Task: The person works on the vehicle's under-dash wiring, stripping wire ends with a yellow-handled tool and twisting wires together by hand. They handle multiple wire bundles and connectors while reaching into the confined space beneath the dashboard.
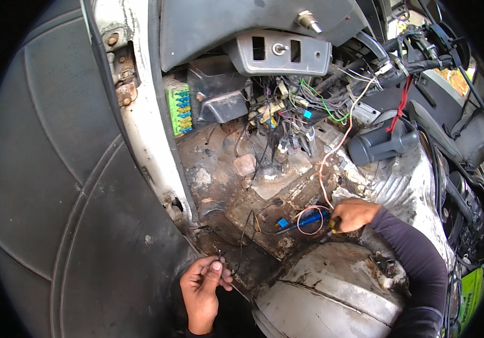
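My left hand (204, 290), low in the centre, pinches the end of a thin dark wire (246, 232) between thumb and fingers. My right hand (354, 214), at the right on the rusty floor, is closed on a yellow-handled tool (335, 226), its shaft pointing down-left. A pale pink wire (327, 163) runs down from the dash to this hand and loops beside it. A blue-handled screwdriver (314, 218) lies within the loop, next to a small blue connector (282, 222).
Above are tangled wires (284, 121), a green fuse board (177, 110) and a switch panel (276, 53). A dark door panel (56, 186) fills the left, beside a white pillar (135, 129). A grey plastic housing (374, 143) is at right, the wheel arch (326, 293) below.
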A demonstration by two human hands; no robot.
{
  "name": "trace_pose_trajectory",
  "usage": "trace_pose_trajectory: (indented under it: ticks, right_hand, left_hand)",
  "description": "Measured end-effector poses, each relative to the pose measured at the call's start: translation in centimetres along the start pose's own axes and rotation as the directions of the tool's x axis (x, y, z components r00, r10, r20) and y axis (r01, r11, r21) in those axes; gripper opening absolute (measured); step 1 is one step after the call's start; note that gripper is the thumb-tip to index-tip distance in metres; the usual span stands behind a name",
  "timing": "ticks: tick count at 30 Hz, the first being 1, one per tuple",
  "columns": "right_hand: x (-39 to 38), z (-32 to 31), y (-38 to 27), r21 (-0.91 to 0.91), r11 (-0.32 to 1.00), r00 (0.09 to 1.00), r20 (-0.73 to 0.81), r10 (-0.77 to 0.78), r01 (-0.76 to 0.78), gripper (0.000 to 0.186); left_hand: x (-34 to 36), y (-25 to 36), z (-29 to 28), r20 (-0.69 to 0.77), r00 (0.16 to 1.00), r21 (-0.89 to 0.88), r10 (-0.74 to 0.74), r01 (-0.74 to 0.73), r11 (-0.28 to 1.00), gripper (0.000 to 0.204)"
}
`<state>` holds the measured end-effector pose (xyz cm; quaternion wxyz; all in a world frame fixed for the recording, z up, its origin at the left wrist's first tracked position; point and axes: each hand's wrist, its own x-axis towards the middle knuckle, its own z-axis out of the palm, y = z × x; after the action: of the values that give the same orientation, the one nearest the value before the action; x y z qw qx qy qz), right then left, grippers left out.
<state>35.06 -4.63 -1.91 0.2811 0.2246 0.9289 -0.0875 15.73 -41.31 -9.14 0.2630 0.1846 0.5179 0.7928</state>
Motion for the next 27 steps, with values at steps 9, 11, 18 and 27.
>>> trace_pose_trajectory:
  ticks: [9,11,18,27]
  right_hand:
    - [-8.6,-6.7,-2.3,0.118,0.936,0.942,0.015,-0.335,0.331,0.030]
    - [-10.2,-7.8,-3.1,0.424,0.846,0.937,-0.021,-0.349,0.324,0.031]
    - [-6.9,-4.5,-7.2,0.713,0.313,0.748,-0.442,-0.495,0.628,0.022]
    - [-5.9,-1.2,-14.9,0.948,0.078,0.859,-0.244,-0.450,0.310,0.024]
  left_hand:
    - [0.3,-0.7,-1.8,-0.049,0.999,-0.042,-0.014,0.012,0.999,0.021]
    - [0.4,-0.6,-1.7,-0.047,0.999,-0.032,-0.017,0.015,0.999,0.021]
    - [-0.1,-1.1,-0.6,-0.059,0.997,-0.124,-0.049,0.042,0.991,0.020]
    - [0.1,1.2,3.5,0.024,0.999,-0.021,-0.040,0.041,0.999,0.019]
